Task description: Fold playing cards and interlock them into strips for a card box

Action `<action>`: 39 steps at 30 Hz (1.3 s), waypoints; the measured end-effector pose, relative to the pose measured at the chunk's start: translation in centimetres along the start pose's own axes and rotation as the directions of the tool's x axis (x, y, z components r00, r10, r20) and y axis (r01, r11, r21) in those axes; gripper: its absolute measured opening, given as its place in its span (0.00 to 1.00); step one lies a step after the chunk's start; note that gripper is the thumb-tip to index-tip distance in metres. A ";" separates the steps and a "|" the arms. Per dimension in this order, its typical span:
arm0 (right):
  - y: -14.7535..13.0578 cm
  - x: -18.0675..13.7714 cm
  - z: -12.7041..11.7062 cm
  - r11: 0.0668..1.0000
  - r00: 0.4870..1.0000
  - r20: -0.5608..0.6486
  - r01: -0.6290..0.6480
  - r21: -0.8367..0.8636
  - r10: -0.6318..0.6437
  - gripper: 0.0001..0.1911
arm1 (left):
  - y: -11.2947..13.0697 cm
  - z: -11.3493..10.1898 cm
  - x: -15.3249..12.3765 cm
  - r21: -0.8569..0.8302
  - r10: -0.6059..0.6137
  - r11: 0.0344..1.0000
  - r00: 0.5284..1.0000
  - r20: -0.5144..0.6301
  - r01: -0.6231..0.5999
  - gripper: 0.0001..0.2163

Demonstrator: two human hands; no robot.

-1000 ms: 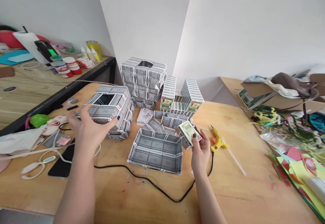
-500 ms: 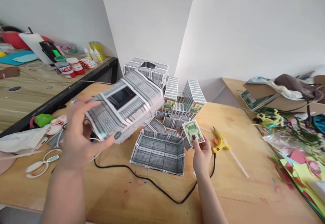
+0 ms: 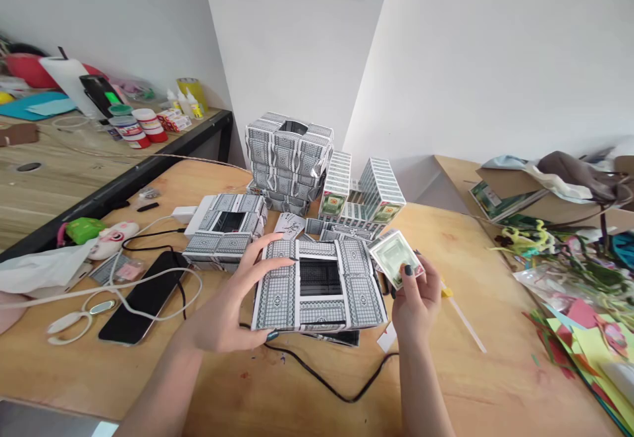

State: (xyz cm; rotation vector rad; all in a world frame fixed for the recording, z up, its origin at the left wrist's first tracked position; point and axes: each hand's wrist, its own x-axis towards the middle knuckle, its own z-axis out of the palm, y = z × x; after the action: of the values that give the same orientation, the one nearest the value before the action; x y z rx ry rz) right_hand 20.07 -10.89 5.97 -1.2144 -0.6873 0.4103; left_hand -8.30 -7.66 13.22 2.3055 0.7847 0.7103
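My left hand (image 3: 222, 311) grips the left side of a box made of folded playing cards (image 3: 361, 292), thumb at its near edge and fingers over the top. This box has a rectangular opening in its upper face and sits nearly level over an open card tray (image 3: 341, 338), which is mostly hidden beneath it. Whether the two touch, I cannot tell. Thumb on top, my right hand (image 3: 416, 298) holds a small green-and-white playing card pack (image 3: 395, 259) by the box's right edge.
A similar card box (image 3: 222, 252) and a phone (image 3: 143, 298) lie left. Behind stand stacked card boxes (image 3: 287, 160) and card pillars (image 3: 381, 189). A glue gun (image 3: 446, 290) is partly hidden behind my right hand. A black cable (image 3: 327, 384) crosses the front.
The card box in my left hand has come right and down from a tilted position, now covering the tray. My right hand has shifted slightly right with the card pack.
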 end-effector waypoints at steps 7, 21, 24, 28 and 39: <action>-7.4 1.2 2.2 0.887 0.767 0.603 0.415 -0.204 -0.221 0.11 | -0.2 0.3 -0.2 -0.034 0.013 0.999 0.999 -0.034 -0.014 0.26; -10.9 1.4 8.2 0.616 0.522 0.825 0.583 -0.530 0.216 0.09 | -0.1 0.3 -0.3 -0.011 -0.006 1.000 1.000 -0.024 0.005 0.25; -10.4 1.3 8.3 0.599 0.477 0.855 0.630 -0.495 0.205 0.13 | -0.1 0.2 -0.3 -0.010 0.008 1.000 1.000 -0.024 -0.008 0.26; -10.0 0.1 8.4 0.489 0.498 0.862 0.732 -0.474 0.089 0.11 | 0.0 0.3 -0.2 -0.004 0.010 1.000 0.999 -0.041 -0.011 0.24; -8.8 1.4 7.4 0.426 0.598 0.800 0.735 -0.528 -0.040 0.10 | -0.4 0.8 -0.4 -0.105 0.039 0.994 0.998 -0.043 -0.044 0.27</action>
State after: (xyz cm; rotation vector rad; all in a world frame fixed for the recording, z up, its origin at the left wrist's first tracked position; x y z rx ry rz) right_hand 15.46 -7.49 16.02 -1.7107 -2.0377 0.0233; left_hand -8.18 -7.91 12.26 2.2240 0.7023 0.8006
